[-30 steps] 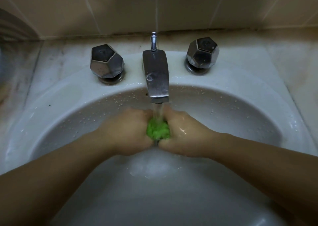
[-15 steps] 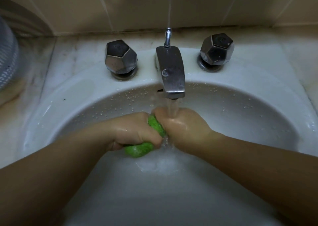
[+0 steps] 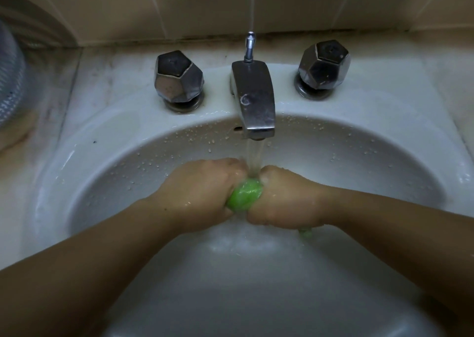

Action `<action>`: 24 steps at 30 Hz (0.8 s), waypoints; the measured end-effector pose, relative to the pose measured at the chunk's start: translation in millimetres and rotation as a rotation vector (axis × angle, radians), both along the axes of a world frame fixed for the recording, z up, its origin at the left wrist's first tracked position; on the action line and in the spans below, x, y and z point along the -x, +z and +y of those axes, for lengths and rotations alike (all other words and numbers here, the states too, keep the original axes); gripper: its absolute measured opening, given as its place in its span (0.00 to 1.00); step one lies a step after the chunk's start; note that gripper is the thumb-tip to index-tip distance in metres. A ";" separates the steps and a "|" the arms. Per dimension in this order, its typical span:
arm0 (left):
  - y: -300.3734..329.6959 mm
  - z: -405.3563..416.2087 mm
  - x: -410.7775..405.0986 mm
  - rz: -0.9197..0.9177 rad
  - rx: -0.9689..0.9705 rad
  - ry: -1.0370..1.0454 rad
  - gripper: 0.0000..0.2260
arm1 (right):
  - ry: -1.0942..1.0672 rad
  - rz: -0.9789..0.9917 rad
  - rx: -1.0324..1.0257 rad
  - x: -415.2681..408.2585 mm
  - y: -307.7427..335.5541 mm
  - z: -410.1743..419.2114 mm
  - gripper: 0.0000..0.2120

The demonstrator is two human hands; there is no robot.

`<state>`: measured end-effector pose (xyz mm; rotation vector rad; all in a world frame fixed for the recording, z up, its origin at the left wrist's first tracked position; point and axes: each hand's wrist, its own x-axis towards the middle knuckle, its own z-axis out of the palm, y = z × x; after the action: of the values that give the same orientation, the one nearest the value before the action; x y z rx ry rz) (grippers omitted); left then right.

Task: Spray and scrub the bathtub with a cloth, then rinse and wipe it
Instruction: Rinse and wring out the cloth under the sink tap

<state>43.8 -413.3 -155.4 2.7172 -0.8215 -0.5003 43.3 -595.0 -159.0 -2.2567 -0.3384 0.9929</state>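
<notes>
A wet green cloth [image 3: 245, 195] is bunched between my two hands inside the white basin [image 3: 107, 157]. My left hand [image 3: 202, 193] grips its left part with curled fingers. My right hand [image 3: 284, 200] grips its right part, and a green end pokes out under that hand. Water runs from the steel spout [image 3: 254, 100] onto the cloth where the hands meet. Most of the cloth is hidden inside the fists.
Two faceted metal tap knobs stand on the basin's rim, one to the left [image 3: 178, 79] and one to the right [image 3: 324, 66] of the spout. Beige wall tiles rise behind. A ribbed grey hose [image 3: 10, 75] lies at the far left edge.
The cloth has been twisted between the hands: half a second ago it bulged below my left hand, now it shows between the fists. The stream falls on the gap between them.
</notes>
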 end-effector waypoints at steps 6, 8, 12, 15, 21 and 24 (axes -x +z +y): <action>-6.7 -12.8 -3.9 0.381 0.371 0.387 0.17 | -0.111 -0.257 -0.093 1.0 0.9 -26.9 0.19; -2.9 -17.0 -8.6 0.696 0.433 0.433 0.16 | 0.048 -0.488 -0.003 -0.9 3.2 -32.2 0.14; 5.2 -24.1 -18.8 1.392 0.529 0.553 0.19 | 0.236 -0.889 0.155 4.9 -0.4 -27.6 0.17; 9.0 -32.3 -26.0 1.341 0.445 0.485 0.16 | 0.178 -0.909 0.232 9.4 -2.6 -27.3 0.21; 1.8 -52.1 -24.7 0.704 0.150 0.211 0.11 | 0.153 -0.512 0.431 2.0 4.4 -23.5 0.10; -2.0 -52.3 -19.5 0.474 0.117 0.137 0.07 | 0.054 -0.326 0.356 0.8 3.2 -27.2 0.03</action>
<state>63.3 -465.6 -157.4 2.3774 -0.5147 -0.9787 42.4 -622.1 -155.9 -2.7555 -0.3866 0.7549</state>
